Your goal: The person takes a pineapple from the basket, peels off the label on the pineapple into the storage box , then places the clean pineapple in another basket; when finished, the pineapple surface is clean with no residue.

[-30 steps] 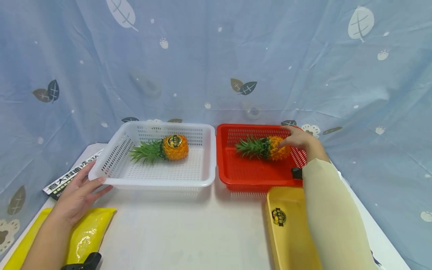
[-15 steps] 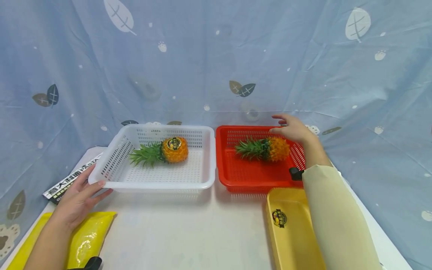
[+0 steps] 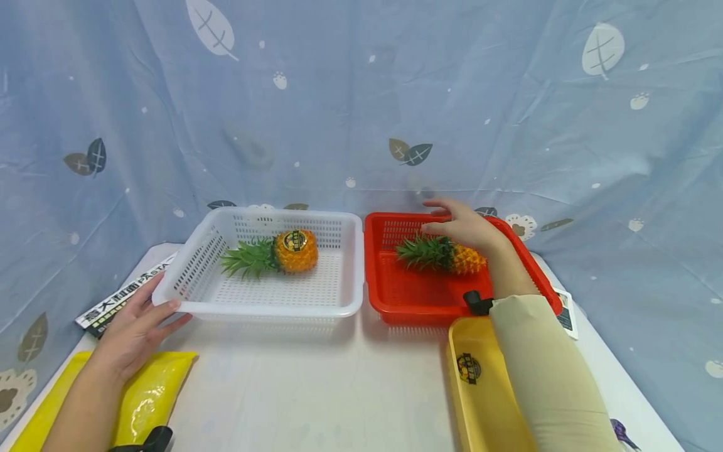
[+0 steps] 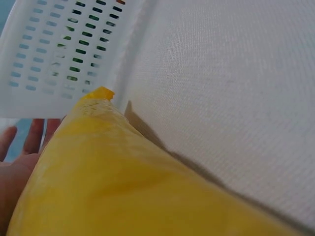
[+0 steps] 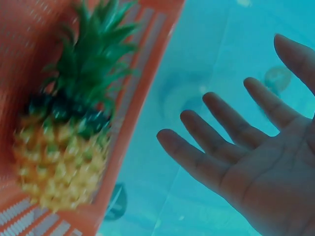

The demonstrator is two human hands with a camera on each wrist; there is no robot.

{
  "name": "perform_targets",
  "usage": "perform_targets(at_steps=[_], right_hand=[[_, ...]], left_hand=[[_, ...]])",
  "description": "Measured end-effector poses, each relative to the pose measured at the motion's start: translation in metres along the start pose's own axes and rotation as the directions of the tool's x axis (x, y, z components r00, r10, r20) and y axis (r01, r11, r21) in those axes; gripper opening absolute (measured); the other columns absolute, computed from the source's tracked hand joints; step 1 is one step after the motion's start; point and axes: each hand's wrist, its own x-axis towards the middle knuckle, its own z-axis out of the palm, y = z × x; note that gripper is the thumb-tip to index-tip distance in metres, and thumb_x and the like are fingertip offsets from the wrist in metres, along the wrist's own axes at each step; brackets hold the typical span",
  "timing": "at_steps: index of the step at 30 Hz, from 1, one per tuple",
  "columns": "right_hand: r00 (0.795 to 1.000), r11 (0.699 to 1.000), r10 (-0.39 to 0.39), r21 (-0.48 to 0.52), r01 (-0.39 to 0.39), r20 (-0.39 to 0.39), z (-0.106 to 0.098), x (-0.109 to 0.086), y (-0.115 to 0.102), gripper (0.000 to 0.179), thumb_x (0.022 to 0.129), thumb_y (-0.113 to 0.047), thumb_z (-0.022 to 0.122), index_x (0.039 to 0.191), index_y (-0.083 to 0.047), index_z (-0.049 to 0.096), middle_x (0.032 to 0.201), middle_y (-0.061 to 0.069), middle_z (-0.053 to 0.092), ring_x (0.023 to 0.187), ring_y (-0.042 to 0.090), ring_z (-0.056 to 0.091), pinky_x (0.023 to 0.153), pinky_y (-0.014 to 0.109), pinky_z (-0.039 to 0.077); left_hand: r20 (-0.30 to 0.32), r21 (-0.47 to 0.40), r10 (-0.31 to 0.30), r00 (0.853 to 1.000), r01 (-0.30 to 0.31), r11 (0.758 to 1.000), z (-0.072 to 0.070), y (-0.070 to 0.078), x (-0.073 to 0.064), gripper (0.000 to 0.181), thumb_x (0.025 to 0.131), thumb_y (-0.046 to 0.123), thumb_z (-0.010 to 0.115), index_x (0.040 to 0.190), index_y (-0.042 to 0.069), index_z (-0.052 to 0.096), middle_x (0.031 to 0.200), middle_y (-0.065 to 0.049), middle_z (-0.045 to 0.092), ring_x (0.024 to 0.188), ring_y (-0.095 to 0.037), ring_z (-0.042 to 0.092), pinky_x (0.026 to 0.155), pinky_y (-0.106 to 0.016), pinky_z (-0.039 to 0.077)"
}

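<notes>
A pineapple (image 3: 465,258) lies on its side in the red basket (image 3: 418,295), its green crown pointing left. Over that basket hovers my right hand (image 3: 465,226), fingers spread and apart from the fruit, as the right wrist view confirms. The white basket (image 3: 260,307) stands to the left and holds another pineapple (image 3: 296,250) with a round dark label. My left hand (image 3: 132,329) is at the white basket's front left corner, fingers extended and the thumb by its rim. In the left wrist view a yellow bag (image 4: 123,182) covers much of that hand.
A yellow tray (image 3: 486,389) with a label stands in front of the red basket, partly behind my right sleeve. A black-and-white pasta package (image 3: 121,298) lies left of the white basket. A patterned blue curtain (image 3: 339,94) rises behind the table (image 3: 310,389).
My right hand has come away from the red basket's pineapple, rising and then moving left above it. The left hand stays at the white basket's corner.
</notes>
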Motion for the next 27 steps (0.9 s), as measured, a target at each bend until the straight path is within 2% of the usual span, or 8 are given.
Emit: perform_targets(at_steps=[12,18,22,27], right_hand=[[0.998,0.998,-0.062,0.019,0.062,-0.003,0.032,0.016,-0.028,0.062,0.099,-0.028,0.065,0.157,-0.02,0.044,0.159,0.016,0.043,0.142,0.037,0.045,0.114,0.058,0.043],[0.999,0.998,-0.049,0.041,0.049,-0.003,0.049,0.023,-0.045,0.061,0.098,-0.03,0.067,0.154,-0.024,0.046,0.157,0.012,0.046,0.14,0.034,0.047,0.112,0.056,0.047],[0.998,0.995,-0.06,0.073,0.06,0.001,0.058,0.028,-0.057,0.061,0.096,-0.034,0.069,0.153,-0.027,0.048,0.155,0.01,0.05,0.138,0.032,0.049,0.111,0.054,0.048],[0.997,0.984,-0.071,0.165,0.068,0.013,0.069,0.037,-0.067,0.06,0.097,-0.032,0.069,0.153,-0.026,0.049,0.153,0.01,0.052,0.137,0.03,0.052,0.112,0.054,0.047]], left_hand=[[-0.009,0.015,-0.005,1.0,0.005,1.0,0.002,0.0,-0.001,0.075,0.106,0.007,0.056,0.165,0.037,0.021,0.14,0.017,0.042,0.109,0.001,0.064,0.085,-0.027,0.063],[-0.032,0.035,-0.03,0.999,0.031,0.999,0.004,0.001,-0.001,0.076,0.106,0.011,0.057,0.165,0.038,0.019,0.142,0.015,0.039,0.108,0.002,0.064,0.085,-0.028,0.063],[-0.045,0.048,-0.037,0.998,0.039,0.998,0.004,0.002,-0.002,0.076,0.105,0.012,0.059,0.165,0.039,0.02,0.143,0.015,0.039,0.107,0.002,0.064,0.085,-0.028,0.063],[-0.024,0.029,-0.044,0.999,0.044,0.999,0.004,0.003,-0.003,0.076,0.106,0.011,0.057,0.166,0.039,0.019,0.14,0.017,0.04,0.11,0.001,0.062,0.087,-0.028,0.062]])
